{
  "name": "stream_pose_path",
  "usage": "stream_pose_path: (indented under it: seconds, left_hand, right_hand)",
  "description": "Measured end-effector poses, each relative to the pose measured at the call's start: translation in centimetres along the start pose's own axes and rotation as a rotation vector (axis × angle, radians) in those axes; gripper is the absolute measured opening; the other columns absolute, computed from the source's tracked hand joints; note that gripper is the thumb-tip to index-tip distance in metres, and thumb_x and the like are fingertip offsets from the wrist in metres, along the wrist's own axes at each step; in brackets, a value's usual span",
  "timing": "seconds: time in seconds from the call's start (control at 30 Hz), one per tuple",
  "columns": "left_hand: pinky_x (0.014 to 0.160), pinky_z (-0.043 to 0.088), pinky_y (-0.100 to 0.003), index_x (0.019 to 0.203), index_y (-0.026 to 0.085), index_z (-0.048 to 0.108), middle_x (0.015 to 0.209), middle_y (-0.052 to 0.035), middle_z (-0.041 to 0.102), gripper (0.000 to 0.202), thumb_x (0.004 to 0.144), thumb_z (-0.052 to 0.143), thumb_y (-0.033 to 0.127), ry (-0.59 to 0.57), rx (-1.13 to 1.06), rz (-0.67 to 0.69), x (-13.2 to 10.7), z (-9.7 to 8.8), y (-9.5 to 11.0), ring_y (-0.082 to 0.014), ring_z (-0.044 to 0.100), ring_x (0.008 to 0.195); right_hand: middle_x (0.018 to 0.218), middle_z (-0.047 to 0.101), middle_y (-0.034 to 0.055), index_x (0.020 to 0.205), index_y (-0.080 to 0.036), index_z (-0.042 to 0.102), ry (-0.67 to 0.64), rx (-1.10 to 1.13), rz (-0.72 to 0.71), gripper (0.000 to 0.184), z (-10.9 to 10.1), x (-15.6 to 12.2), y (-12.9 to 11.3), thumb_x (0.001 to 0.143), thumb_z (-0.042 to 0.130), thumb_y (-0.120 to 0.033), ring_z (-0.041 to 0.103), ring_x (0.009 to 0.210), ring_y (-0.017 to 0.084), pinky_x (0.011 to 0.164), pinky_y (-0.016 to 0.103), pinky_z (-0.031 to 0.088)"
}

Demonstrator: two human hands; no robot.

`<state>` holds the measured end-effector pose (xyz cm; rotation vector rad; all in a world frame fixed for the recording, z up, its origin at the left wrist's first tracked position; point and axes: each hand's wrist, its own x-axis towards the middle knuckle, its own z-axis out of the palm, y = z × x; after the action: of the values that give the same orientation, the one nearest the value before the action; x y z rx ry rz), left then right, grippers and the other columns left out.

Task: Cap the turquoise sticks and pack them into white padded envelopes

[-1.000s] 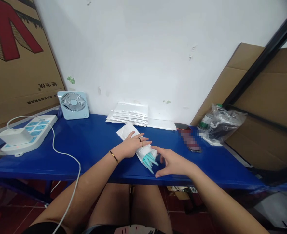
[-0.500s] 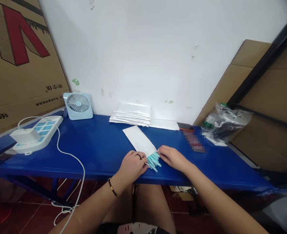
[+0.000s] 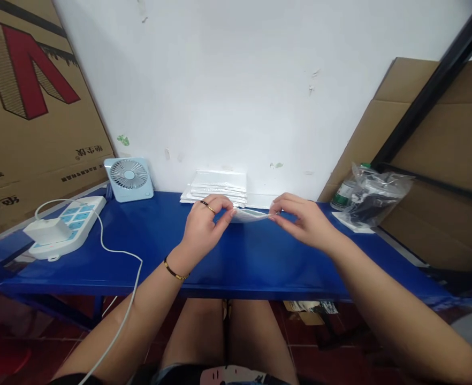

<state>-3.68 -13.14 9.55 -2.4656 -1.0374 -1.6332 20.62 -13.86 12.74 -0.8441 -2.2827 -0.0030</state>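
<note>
Left hand (image 3: 204, 222) and right hand (image 3: 304, 219) pinch opposite ends of white pouch (image 3: 251, 215), long axis left-right, above tabletop (image 3: 147, 251) rear edge.

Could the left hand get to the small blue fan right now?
Probably yes: only bare blue table lies between the left hand and the fan, but that hand and the right hand both pinch the white pouch.
</note>
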Motion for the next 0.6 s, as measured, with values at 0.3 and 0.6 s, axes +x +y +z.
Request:
stream_pose_path:
  seconds: [0.3, 0.6]
  left_hand:
    - [0.082, 0.038, -0.032, 0.075, 0.02, 0.053, 0.082, 0.001, 0.064, 0.006, 0.081, 0.053, 0.02, -0.261, -0.06, -0.163, -7.8, -0.8, 1.4, -0.0147, 0.058, 0.082]
    - [0.069, 0.037, -0.033, 0.058, 0.019, 0.054, 0.085, -0.0017, 0.061, 0.009, 0.067, 0.057, 0.018, -0.412, 0.239, -0.483, -14.2, 1.8, 1.8, -0.0193, 0.054, 0.081]
  right_hand:
    - [0.083, 0.063, 0.0034, 0.085, -0.02, 0.062, -0.198, 0.297, 0.222, 0.011, 3.0, -6.0, -2.6, 0.086, 0.053, -0.027, 0.057, 0.078, 0.015, 0.069, 0.026, 0.044]
    - [0.071, 0.054, -0.0011, 0.088, -0.021, 0.057, -0.223, 0.269, 0.625, 0.01, 10.7, -10.6, -4.4, 0.082, 0.049, -0.022, 0.048, 0.057, 0.011, 0.047, 0.021, 0.033]
